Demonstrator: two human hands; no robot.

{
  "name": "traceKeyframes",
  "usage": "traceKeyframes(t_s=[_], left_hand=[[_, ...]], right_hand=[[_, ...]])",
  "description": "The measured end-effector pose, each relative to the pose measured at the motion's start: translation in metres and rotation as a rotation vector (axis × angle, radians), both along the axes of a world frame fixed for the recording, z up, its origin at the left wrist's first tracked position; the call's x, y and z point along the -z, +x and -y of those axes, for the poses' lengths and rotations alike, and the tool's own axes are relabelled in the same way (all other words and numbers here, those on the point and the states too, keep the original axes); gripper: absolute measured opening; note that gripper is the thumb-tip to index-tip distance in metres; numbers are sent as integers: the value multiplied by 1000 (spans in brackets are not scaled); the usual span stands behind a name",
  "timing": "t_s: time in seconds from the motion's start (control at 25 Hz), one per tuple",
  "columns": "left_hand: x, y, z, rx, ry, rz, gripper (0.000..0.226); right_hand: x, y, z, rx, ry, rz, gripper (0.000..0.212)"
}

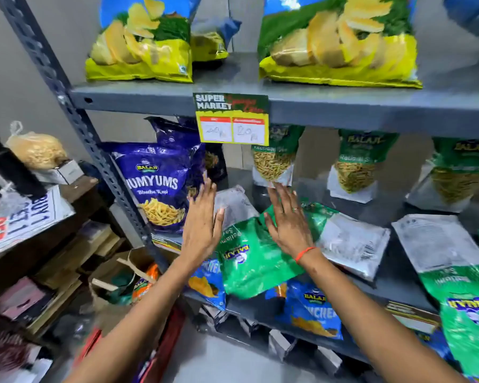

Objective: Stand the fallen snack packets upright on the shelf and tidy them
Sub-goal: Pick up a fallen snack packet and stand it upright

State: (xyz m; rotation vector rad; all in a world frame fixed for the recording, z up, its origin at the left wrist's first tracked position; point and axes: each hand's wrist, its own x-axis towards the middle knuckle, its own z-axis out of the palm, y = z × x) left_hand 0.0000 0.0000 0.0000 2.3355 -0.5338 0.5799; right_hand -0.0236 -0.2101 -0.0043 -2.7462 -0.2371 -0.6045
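Hands reach in over the middle grey metal shelf (371, 214), both flat and spread wide, gripping nothing. The left hand (202, 217) stands edge-up, its fingertips near the lower right corner of the upright purple "Yumyums" snack packet (158, 186). The right hand (286, 222), with an orange thread at the wrist, lies palm-down on the fallen green foil snack packet (249, 258), which rests flat and overhangs the shelf's front edge. Between the two hands, just behind that green packet, a silvery packet back (234, 203) lies flat. Right of the green packet another fallen packet (351, 241) shows its grey printed back, and further right a third green-and-grey packet (459, 277) lies flat and hangs over the edge. Behind the green packet, three green packets of thin sticks (274, 158) stand upright at the shelf's rear. Above them, a yellow-and-green price tag (231, 118) hangs from the upper shelf, which carries large yellow chip bags (340, 42). Below the green packet, blue packets (310, 308) stand on the lower level.
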Motion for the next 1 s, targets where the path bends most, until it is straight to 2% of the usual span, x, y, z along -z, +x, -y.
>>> traceKeyframes(t_s=[0.16, 0.24, 0.36, 0.48, 0.56, 0.68, 0.76, 0.88, 1.0], left_hand=[[45, 20, -29, 239, 294, -222, 63], [55, 23, -32, 286, 372, -260, 61], [64, 27, -33, 288, 335, -259, 66], [63, 27, -31, 277, 302, -178, 51], [57, 27, -24, 230, 275, -235, 55], [36, 33, -5, 178, 155, -241, 51], [15, 42, 9, 182, -23, -279, 44], [-10, 60, 24, 190, -306, -327, 30], [-24, 81, 39, -36, -424, -259, 17]], right_hand=[[35, 22, 3, -33, -124, -288, 60], [46, 26, 6, 10, -158, -365, 57], [49, 32, 12, 80, -164, -373, 55], [48, 39, 25, 108, -185, -380, 46], [48, 41, 33, 104, -195, -385, 46], [46, 40, 41, 49, -193, -408, 52], [45, 40, 48, -3, -112, -393, 55], [37, 38, 55, -39, 224, -322, 48], [28, 36, 55, 80, 461, -255, 35]])
